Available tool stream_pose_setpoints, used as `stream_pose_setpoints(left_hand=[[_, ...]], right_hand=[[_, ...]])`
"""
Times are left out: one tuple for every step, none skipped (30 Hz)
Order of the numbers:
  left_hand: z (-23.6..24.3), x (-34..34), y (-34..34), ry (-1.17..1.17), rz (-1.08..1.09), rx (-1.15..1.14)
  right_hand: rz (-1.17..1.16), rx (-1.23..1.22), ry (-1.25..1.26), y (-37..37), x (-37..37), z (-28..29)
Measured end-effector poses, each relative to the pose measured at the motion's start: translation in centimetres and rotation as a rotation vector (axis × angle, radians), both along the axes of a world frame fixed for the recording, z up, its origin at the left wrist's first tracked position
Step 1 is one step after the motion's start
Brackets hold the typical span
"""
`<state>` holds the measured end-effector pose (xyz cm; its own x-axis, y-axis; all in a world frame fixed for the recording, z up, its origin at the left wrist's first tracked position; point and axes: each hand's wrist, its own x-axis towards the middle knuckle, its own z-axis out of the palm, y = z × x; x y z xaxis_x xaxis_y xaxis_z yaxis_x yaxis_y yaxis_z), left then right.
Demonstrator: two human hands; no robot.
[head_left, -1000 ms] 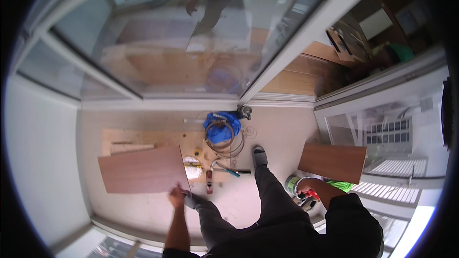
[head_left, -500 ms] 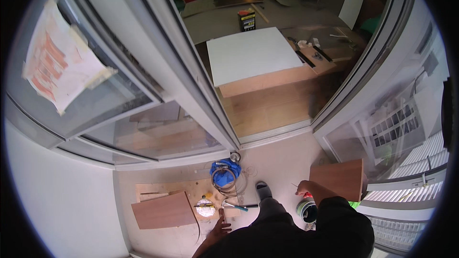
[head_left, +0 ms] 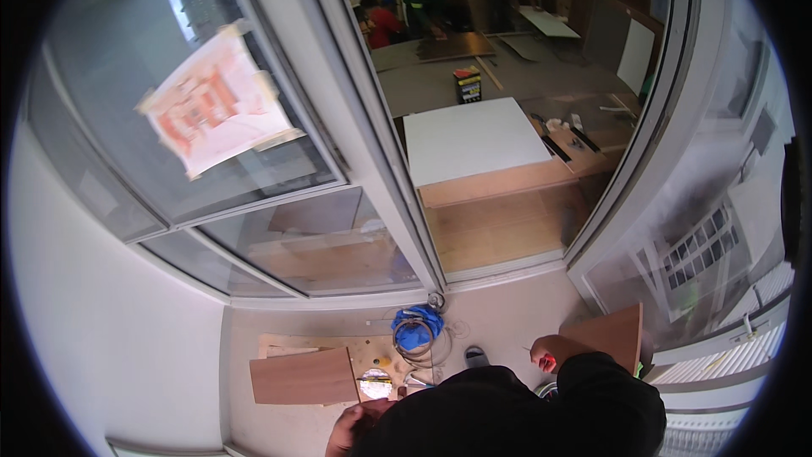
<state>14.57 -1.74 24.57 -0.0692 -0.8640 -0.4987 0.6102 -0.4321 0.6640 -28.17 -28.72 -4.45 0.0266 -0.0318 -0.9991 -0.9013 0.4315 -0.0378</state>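
My right hand (head_left: 548,355) is closed around a small red-handled tool (head_left: 548,364); a thin tip juts out to its left. Just below it, the rim of a bucket (head_left: 548,390) is mostly covered by my dark sleeve. Close beside that hand on the right, a brown board (head_left: 611,332) stands tilted. My left hand (head_left: 357,423) is low by my body, its fingers loosely extended and partly hidden, with nothing visible in them. Nearest to it on the floor are a brown wood panel (head_left: 304,376) and a round whitish item (head_left: 375,383) with a yellow-and-black tool across it.
A blue bag (head_left: 419,327) and a coiled hose (head_left: 409,340) lie on the floor ahead. Beyond the open doorway, a white panel (head_left: 474,142) rests on boards, with a dark can (head_left: 467,85) behind. Several people work farther back. A glass door (head_left: 668,228) stands at right.
The view has tilted up, so the room beyond shows more. My left hand has drawn back toward my body with its fingers less spread. My right hand still holds the red-handled tool.
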Motion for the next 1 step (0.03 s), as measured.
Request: stream_pose_setpoints(left_hand=[[0.54,0.23,0.64,-0.214,-0.139,0.112]], right_hand=[[0.012,-0.022,0.003,-0.3,0.26,0.82]])
